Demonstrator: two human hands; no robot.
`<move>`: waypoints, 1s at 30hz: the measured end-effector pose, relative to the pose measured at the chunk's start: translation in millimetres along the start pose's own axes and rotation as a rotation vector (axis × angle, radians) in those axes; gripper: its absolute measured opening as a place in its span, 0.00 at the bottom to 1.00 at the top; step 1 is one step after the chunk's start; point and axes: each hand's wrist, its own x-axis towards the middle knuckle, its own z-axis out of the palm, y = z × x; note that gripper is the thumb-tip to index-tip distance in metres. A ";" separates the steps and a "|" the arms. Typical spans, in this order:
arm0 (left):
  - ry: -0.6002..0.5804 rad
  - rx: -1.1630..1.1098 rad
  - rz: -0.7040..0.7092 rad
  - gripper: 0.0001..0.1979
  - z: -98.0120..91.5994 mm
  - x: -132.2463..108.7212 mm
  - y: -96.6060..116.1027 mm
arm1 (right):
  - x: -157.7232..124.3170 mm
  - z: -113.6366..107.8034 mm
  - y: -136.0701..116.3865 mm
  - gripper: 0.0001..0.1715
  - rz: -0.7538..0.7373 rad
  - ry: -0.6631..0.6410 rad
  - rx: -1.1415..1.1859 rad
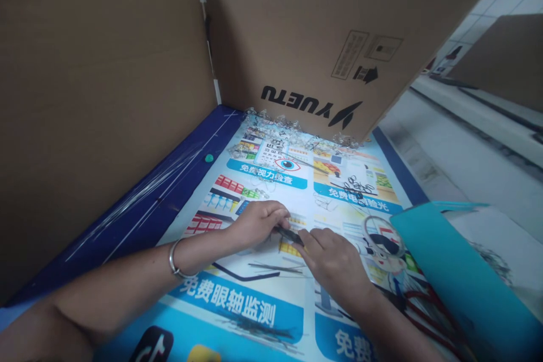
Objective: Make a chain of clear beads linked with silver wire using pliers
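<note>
Landmark for all places: printed poster [271, 300], laid flat, blue-bordered.

1. Cardboard panel [97, 96], upright, along the poster's left edge; a second panel [305, 28], marked YUETU upside down, along its far edge.
2. Green stud [208, 158], on the poster's blue border at the far left.
3. Metal bracelet [173, 260], on the left wrist, over the poster's left half.
4. Left hand [258, 220], over the poster's centre, fingers curled together and pinching the left end of item 5.
5. Dark slender piece [291, 235], held just above the poster's centre between both hands. Long axis runs left to right, tilted slightly toward the viewer at its right end; left end points into the left fingertips, right end into the right.
6. Right hand [335, 263], just right of the poster's centre, fingers bent, tips closed on the piece's right end.
7. Small black rings [358, 185], loose on the poster's far right part.
8. Teal sheet [449, 260], overlapping the poster's right edge.
</note>
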 end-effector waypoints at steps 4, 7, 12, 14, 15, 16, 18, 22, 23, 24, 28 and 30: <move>-0.007 0.108 0.055 0.16 -0.6 -1.0 0.7 | -1.1 1.3 0.5 0.11 0.029 -0.030 0.052; -0.015 0.158 0.086 0.16 -0.8 -1.3 1.4 | -2.6 2.6 1.6 0.10 0.060 -0.053 0.102; -0.047 0.191 0.122 0.16 -1.7 -1.2 1.9 | -3.8 5.0 2.5 0.11 0.091 -0.086 0.167; -0.049 0.172 0.112 0.16 -2.4 -0.2 1.3 | -3.7 8.1 3.3 0.11 0.102 -0.064 0.182; -0.041 0.147 0.099 0.15 -3.1 0.8 0.6 | -3.7 10.5 4.0 0.11 0.109 -0.044 0.195; -0.024 0.108 0.080 0.13 -4.0 2.2 -0.2 | -3.8 13.4 5.0 0.12 0.118 -0.019 0.215; 0.040 0.009 0.020 0.10 -6.9 5.8 -2.2 | -4.3 19.9 7.3 0.11 0.147 0.047 0.286; 0.158 -0.064 -0.055 0.09 -15.2 12.3 -2.8 | -4.5 28.8 10.2 0.11 0.329 0.177 0.549; 0.156 -0.028 -0.041 0.10 -16.8 13.4 -2.0 | -3.9 29.1 10.3 0.11 0.396 0.179 0.623; 0.146 0.025 -0.018 0.10 -17.9 14.3 -1.1 | -3.1 28.7 10.2 0.11 0.464 0.168 0.692; 0.137 0.291 0.077 0.09 -14.4 21.8 -0.6 | 1.2 23.7 11.1 0.14 0.719 0.129 0.906; 0.091 0.362 0.066 0.09 -8.3 29.3 -3.4 | 2.6 22.0 12.9 0.16 0.829 0.126 1.008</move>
